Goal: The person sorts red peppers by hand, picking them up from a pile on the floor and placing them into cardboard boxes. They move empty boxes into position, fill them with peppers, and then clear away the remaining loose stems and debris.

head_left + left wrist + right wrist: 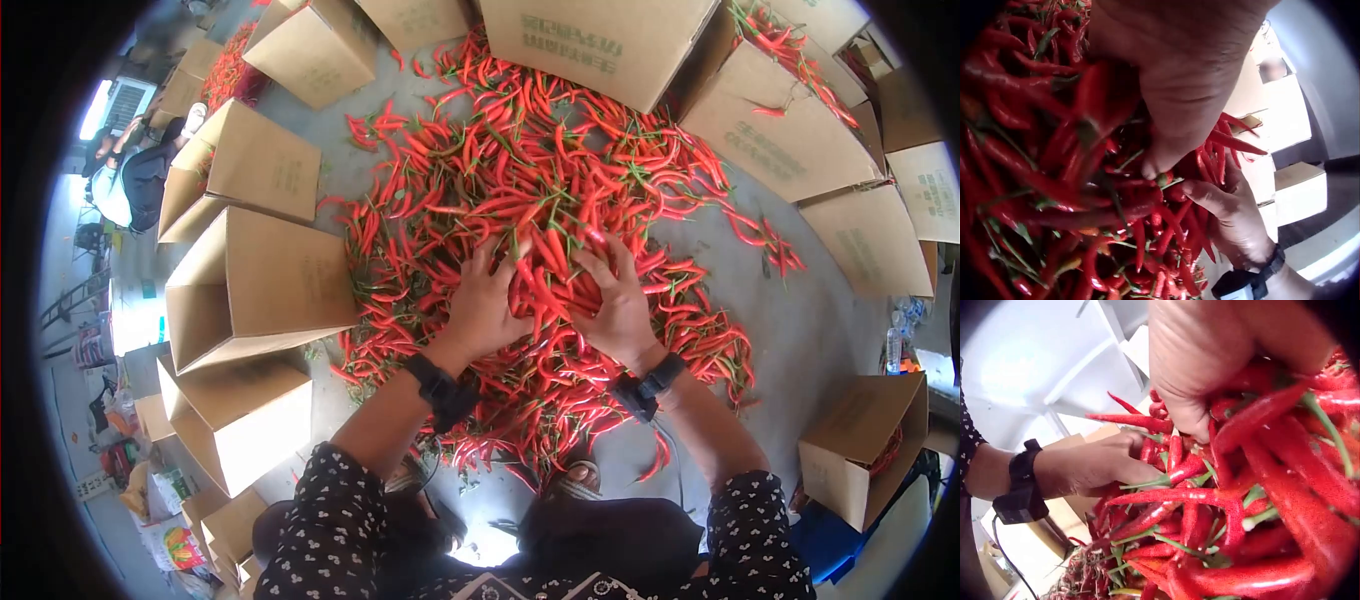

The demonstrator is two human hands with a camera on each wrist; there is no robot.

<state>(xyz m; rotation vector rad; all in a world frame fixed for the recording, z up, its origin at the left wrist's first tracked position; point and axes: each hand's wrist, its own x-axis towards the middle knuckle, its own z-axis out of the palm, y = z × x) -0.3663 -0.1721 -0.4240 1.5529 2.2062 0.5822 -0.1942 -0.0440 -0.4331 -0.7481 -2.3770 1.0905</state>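
Note:
A wide heap of red chili peppers (490, 170) with green stems lies on the grey floor in the head view. At its near middle, the left hand (482, 312) and the right hand (618, 312) face each other and grip a bunch of chili peppers (548, 290) between them. The left wrist view has the left thumb (1175, 131) curled over peppers, with the right hand (1235, 212) opposite. Up close in the right wrist view, the right hand (1191, 362) bends round several peppers (1260, 425); some fingers of both hands are hidden among them.
Open cardboard boxes (265, 285) line the left side, and more stand behind and right, one box (780, 130) topped with peppers. Another box (865, 450) is at the near right. The wearer's sandalled foot (578, 480) is at the heap's near edge. Another person (130, 185) sits far left.

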